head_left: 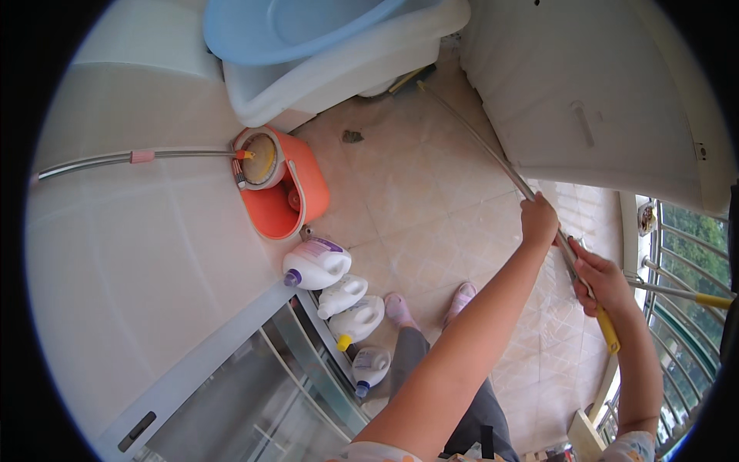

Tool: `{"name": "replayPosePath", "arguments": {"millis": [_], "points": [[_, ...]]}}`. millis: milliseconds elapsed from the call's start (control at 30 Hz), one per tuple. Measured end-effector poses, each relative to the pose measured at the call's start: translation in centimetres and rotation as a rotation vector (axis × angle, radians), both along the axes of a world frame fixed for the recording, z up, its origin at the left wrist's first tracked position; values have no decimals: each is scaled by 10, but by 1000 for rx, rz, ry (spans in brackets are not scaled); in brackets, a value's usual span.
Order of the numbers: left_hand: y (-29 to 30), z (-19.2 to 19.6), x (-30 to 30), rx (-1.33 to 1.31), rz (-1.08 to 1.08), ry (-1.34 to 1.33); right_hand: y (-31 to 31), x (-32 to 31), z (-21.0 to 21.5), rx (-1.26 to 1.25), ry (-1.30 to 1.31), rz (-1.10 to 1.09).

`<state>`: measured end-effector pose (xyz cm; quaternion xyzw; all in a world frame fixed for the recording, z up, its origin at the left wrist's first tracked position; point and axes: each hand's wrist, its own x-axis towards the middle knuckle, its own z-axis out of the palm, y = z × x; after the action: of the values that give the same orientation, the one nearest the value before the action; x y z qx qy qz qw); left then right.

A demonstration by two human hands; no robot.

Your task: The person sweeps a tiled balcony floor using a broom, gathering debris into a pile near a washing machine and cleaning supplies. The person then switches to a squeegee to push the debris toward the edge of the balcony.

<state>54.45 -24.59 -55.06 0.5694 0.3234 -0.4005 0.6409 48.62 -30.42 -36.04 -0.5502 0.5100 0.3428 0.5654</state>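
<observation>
Both my hands are closed round the metal pole (493, 152) of a long-handled floor squeegee. My left hand (540, 219) grips the shaft farther from me. My right hand (602, 277) holds it lower down, just above its yellow end grip (608, 331). The pole slants away to the far left across the tiled floor. Its narrow, straight head (412, 79), dark and yellow, lies on the floor beside the white tub. That head is small and far off, so its exact make is hard to see.
Left stands an orange mop bucket (312, 181) with a mop (196, 154) in it. Several white detergent bottles (312, 262) line the sliding door's edge. A blue basin (300, 27) sits in the white tub (331, 85). A white cabinet-like panel (585, 100) and railings (685, 269) bound the right.
</observation>
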Motion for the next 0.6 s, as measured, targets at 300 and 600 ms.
{"name": "replayPosePath", "arguments": {"millis": [300, 600], "points": [[47, -6, -18, 204, -74, -17, 27, -5, -6, 150, 71, -2], [79, 12, -30, 274, -152, 86, 36, -32, -22, 277, 85, -75]]}}
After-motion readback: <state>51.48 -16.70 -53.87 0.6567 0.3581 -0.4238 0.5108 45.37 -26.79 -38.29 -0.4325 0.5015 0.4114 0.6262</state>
